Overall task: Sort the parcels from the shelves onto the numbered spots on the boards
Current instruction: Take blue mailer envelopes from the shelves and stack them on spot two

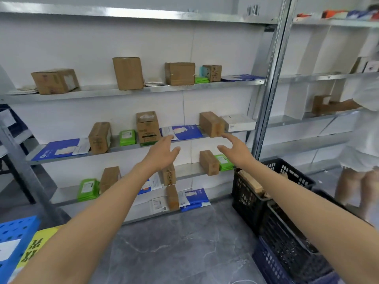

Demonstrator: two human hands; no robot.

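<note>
The grey metal shelf rack stood before me, and a black plastic crate was on the floor at my right. On the middle shelf lay a flat blue plastic mailer, its long axis along the shelf edge and its white label at the left end. Just beside it, a brown cardboard box pointed its short end toward me. My left hand was spread open, with the fingertips at the label. My right hand was also open, holding nothing, near the box's front corner.

Wall: white panels.
Floor: grey, marbled.
Shelving: galvanised metal, catching bright light.
Crates: black plastic, on the floor.
</note>
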